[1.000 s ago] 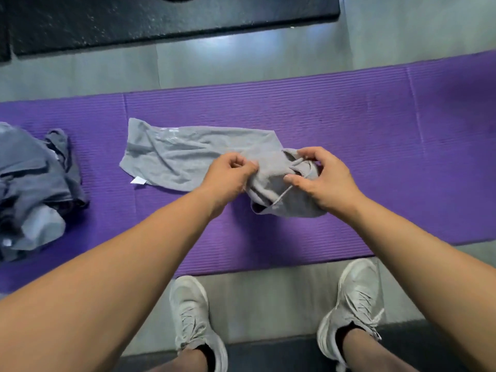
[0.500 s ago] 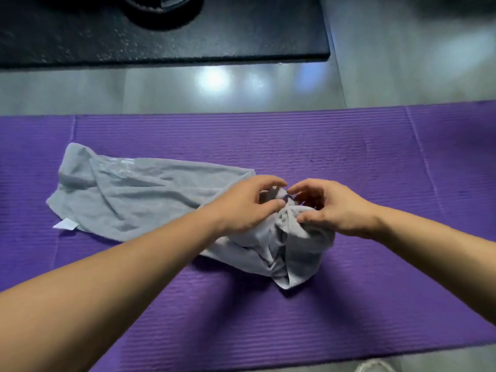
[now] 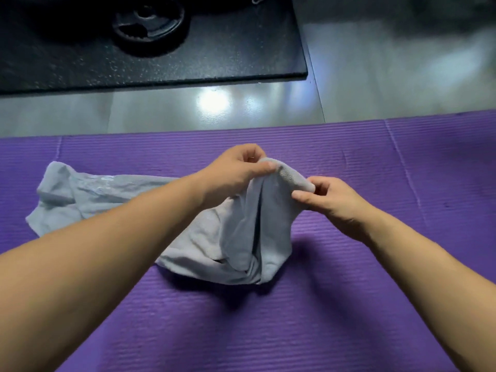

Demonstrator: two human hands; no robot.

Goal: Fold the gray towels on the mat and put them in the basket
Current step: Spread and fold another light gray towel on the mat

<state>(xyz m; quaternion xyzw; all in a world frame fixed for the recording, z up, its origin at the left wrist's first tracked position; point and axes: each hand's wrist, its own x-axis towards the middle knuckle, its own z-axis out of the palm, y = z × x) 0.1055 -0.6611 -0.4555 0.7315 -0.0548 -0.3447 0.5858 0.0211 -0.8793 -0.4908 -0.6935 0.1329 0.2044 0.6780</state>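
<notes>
A gray towel lies crumpled on the purple mat, its left end spread flat and its right end lifted. My left hand pinches the raised edge of the towel between thumb and fingers. My right hand pinches the same edge a little to the right and lower. The cloth hangs in folds below both hands and bunches on the mat. No basket is in view.
Beyond the mat is a shiny gray tiled floor. A black rubber mat lies at the far side with a dark weight plate on it.
Both hands have lifted the towel's right end off the mat and moved slightly apart along its edge. The view has tilted up; the pile of towels at left and my shoes are out of frame.
</notes>
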